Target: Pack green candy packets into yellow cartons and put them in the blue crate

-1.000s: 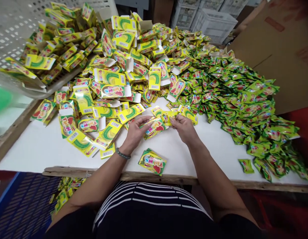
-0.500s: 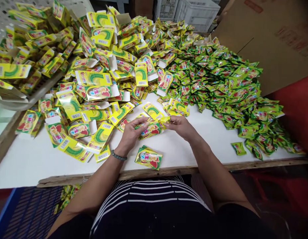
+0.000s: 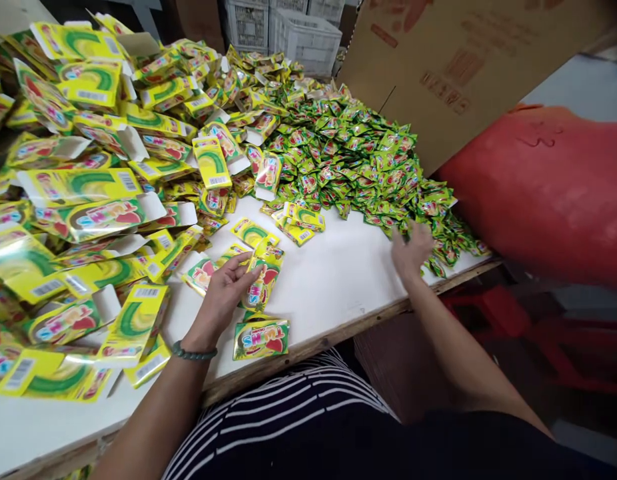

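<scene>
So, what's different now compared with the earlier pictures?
The right hand has let go of the held box and moved right to the green packets; blur hides whether it touches them. The left hand keeps its grip on the box, now turned to point away. The view swung right. The small stack of boxes stayed by the table's edge.

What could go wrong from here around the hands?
The box lying near the table's front edge might be knocked off if the left hand, gripping another box, swings down into it.
The right hand, blurred beside the green packets, could push some over that edge.
The loosely heaped boxes might slide towards the left hand if bumped.
</scene>
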The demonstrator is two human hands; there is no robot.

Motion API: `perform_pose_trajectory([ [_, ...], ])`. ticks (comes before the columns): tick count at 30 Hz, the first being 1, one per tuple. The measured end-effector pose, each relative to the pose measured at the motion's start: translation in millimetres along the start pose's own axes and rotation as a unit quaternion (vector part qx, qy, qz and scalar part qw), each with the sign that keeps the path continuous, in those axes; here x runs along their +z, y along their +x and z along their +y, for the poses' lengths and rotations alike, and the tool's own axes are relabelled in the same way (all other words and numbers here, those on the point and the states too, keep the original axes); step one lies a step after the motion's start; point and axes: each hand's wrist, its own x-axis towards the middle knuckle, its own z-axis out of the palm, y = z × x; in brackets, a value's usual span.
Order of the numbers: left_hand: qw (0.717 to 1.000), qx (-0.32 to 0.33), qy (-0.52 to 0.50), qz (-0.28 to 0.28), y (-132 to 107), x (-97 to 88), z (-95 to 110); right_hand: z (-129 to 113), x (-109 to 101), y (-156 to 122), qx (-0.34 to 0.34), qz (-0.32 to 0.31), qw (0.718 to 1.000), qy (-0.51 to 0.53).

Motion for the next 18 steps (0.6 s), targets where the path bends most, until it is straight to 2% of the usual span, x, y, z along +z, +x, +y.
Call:
perform_pose_trajectory([
  [1,1.000,0.007,0.009,-0.002,0.3,1.3,-0.7,20.6,-8.4,12.0,0.017,0.014,1.000,-0.007],
  [3,1.000,0.010,0.017,-0.004,1.3,3.7,-1.9,49.7,-15.7,25.7,0.041,0.002,0.999,0.008],
  [6,1.000,0.000,0.012,-0.002,3.1,5.4,-3.0,61.7,-0.5,20.1,0.108,-0.017,0.993,-0.037],
  [9,1.000,-0.005,0.019,-0.007,4.3,5.0,-4.3,43.8,29.4,-3.7,0.145,-0.071,0.981,-0.107],
  [12,0.999,0.017,0.050,-0.013,4.4,4.1,-7.1,12.6,48.3,-28.1,0.063,-0.194,0.977,-0.068],
  [14,0.997,0.026,0.071,-0.017,3.9,2.8,-9.8,-6.7,47.9,-40.3,-0.009,-0.251,0.968,-0.001],
  [16,0.996,0.020,0.084,-0.020,3.4,0.5,-13.2,-20.4,38.7,-49.3,-0.060,-0.249,0.965,0.060],
  [18,0.996,0.012,0.091,-0.021,3.4,-2.2,-16.8,-27.8,26.6,-57.2,-0.087,-0.234,0.965,0.073],
])
